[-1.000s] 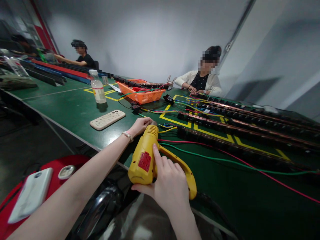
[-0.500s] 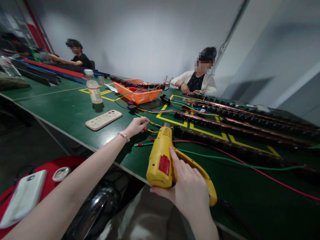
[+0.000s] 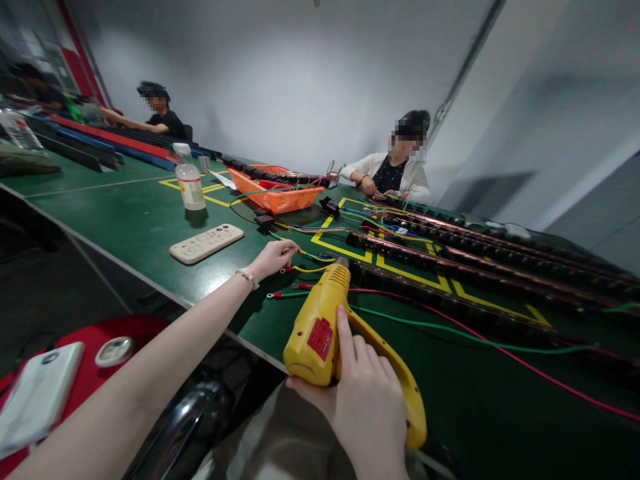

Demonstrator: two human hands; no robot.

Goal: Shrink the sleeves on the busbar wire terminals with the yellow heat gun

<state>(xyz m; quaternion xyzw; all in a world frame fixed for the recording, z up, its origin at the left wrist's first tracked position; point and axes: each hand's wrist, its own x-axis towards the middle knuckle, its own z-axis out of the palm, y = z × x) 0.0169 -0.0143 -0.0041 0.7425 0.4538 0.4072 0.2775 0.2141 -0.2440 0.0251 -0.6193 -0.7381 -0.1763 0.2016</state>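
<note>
My right hand (image 3: pixel 367 393) is closed around a yellow heat gun (image 3: pixel 317 327), its index finger lying along the body. The metal nozzle points away from me, close to a bundle of coloured wires (image 3: pixel 317 257) on the green table (image 3: pixel 133 220). My left hand (image 3: pixel 274 257) pinches those wires a little to the left of the nozzle. Ring terminals hang near it, and a green wire (image 3: pixel 410 321) and a red wire (image 3: pixel 475 338) with red-sleeved ends run to the right. Beyond the nozzle lies a long black bar (image 3: pixel 415 283) with copper strips.
An orange basket (image 3: pixel 295 203) holds another dark bar. Near it stand a bottle (image 3: pixel 190 183) and a phone in a beige case (image 3: pixel 206 244). A person (image 3: pixel 393 170) works across the table; others sit at the far left. A red stool (image 3: pixel 135 327) carries a white device (image 3: pixel 43 390).
The heat gun's body has swung a little down and left, so its nozzle points further right and shows more. My left hand keeps its pinch on the wires.
</note>
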